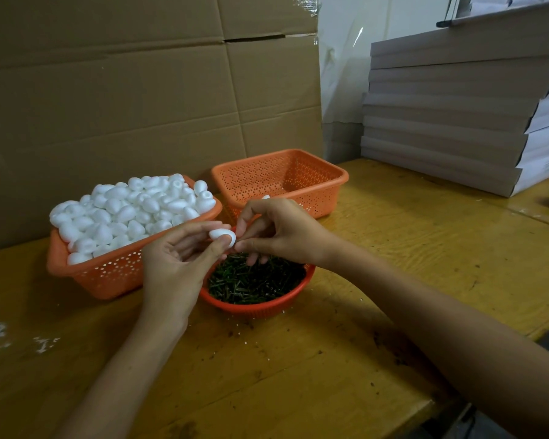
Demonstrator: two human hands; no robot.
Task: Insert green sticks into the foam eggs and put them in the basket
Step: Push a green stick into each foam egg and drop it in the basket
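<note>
Foam egg [223, 237] looks light, easily dented; left hand [175, 258] pinches it softly; right hand [279, 232] fingertips close at its tip, on what we cannot tell.

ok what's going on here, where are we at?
A person is working bare-handed at a wooden table. The left hand holds one foam egg. The right hand pinches at its tip, presumably seating a stick, though none shows between the fingers. Both hover over a round bowl of green sticks. The basket on the left is heaped with eggs; the far basket looks nearly empty.
</note>
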